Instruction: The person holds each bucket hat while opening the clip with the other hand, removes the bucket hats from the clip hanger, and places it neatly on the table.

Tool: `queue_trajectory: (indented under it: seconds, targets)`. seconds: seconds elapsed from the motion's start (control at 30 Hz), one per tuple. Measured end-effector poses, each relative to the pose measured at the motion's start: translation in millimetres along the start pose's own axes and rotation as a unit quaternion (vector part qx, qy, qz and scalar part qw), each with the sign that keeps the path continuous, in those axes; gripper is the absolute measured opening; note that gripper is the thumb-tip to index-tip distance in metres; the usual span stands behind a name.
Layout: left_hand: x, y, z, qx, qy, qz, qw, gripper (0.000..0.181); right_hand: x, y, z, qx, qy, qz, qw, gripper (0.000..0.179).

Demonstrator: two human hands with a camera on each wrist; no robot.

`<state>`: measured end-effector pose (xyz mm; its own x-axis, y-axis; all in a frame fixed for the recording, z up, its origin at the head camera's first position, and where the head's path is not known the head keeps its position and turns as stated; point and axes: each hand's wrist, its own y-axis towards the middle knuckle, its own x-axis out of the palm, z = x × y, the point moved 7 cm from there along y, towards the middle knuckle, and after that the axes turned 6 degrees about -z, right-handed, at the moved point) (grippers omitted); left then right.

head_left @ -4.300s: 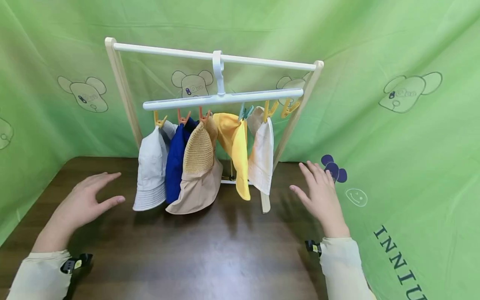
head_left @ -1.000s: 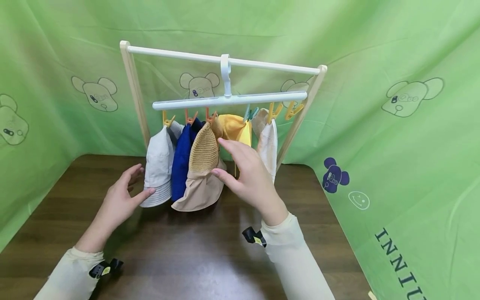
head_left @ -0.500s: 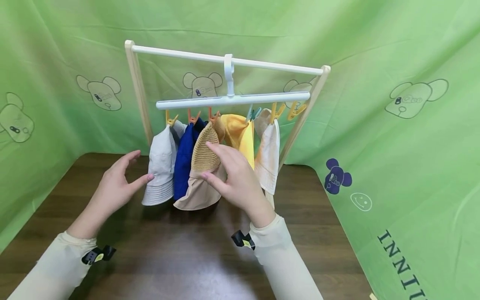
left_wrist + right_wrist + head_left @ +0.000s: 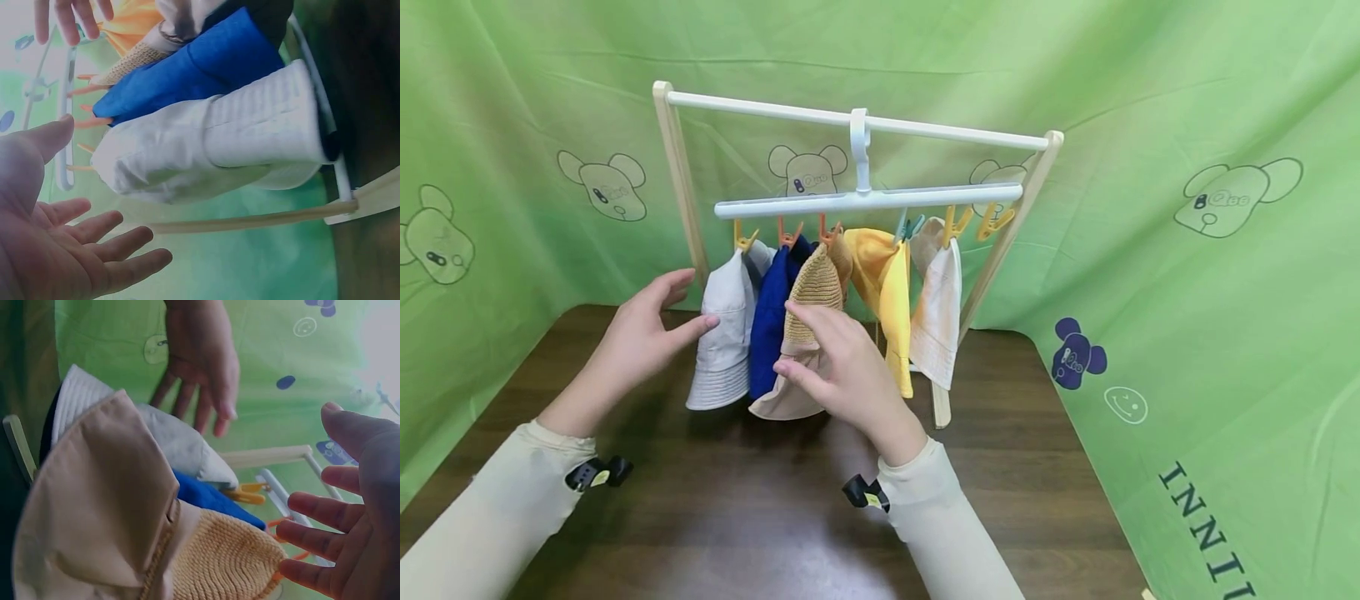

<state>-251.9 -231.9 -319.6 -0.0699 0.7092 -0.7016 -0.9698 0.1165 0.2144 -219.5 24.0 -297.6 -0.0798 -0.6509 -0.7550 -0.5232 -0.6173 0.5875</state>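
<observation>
A pale clip hanger (image 4: 880,200) holds several hats in a row. At the left hangs a light grey bucket hat (image 4: 722,342), then a blue hat (image 4: 767,325) and a tan hat (image 4: 816,287) with a knitted crown and beige cloth brim. A yellow hat (image 4: 891,308) and a white and peach hat (image 4: 938,312) hang farther right. My left hand (image 4: 643,333) stands beside the grey hat, fingers spread and holding nothing. My right hand (image 4: 850,367) is in front of the tan hat, hiding part of it. Its fingers are spread in the right wrist view, grasping nothing.
The hanger hooks over the white rail (image 4: 760,107) of a wooden-legged rack. Coloured clips grip the hats; a spare yellow clip (image 4: 995,221) hangs at the right end. A dark wooden table (image 4: 1022,467) lies below, with green printed curtain (image 4: 1180,317) around.
Both hands have come in from the sides toward the hats. Lately my right hand has moved left across the tan hat, and my left hand has risen beside the grey one.
</observation>
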Motion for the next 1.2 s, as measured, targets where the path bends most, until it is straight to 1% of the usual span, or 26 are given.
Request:
queue_trajectory:
  seconds: [0.2,0.33,0.57,0.7,0.87,0.97,1.1,1.2]
  targets:
    - [-4.9,17.3,16.2,0.005,-0.001,-0.011,0.9999,0.084,13.7,1.9,-6.1,0.001,0.002,-0.012,0.9999,0.066]
    - [-7.1,28.1,25.0,0.001,0.011,-0.028,0.9995,0.087,23.1,3.8,-10.8,0.008,0.003,-0.027,0.9996,0.066]
    - [-12.2,43.8,31.7,-0.004,0.026,-0.051,0.9984,0.090,41.7,7.9,-18.7,0.023,0.005,-0.065,0.9976,0.065]
    - [-14.1,51.8,34.8,-0.006,0.030,-0.061,0.9977,0.090,52.8,9.9,-26.2,0.017,0.009,-0.080,0.9966,0.065]
    - [-13.6,62.9,38.7,-0.009,0.022,-0.080,0.9965,0.090,70.6,7.6,-39.8,0.010,0.039,-0.103,0.9939,0.064]
    - [-11.3,69.5,41.5,-0.009,0.025,-0.091,0.9955,0.090,84.6,2.3,-44.6,0.017,0.055,-0.129,0.9900,0.063]
    - [-7.1,76.4,43.9,-0.012,0.029,-0.099,0.9946,0.088,100.4,-4.1,-45.4,0.037,0.050,-0.157,0.9856,0.062]
    - [-3.4,79.1,46.0,-0.017,0.031,-0.103,0.9941,0.084,104.0,-4.6,-46.8,0.049,0.049,-0.169,0.9832,0.061]
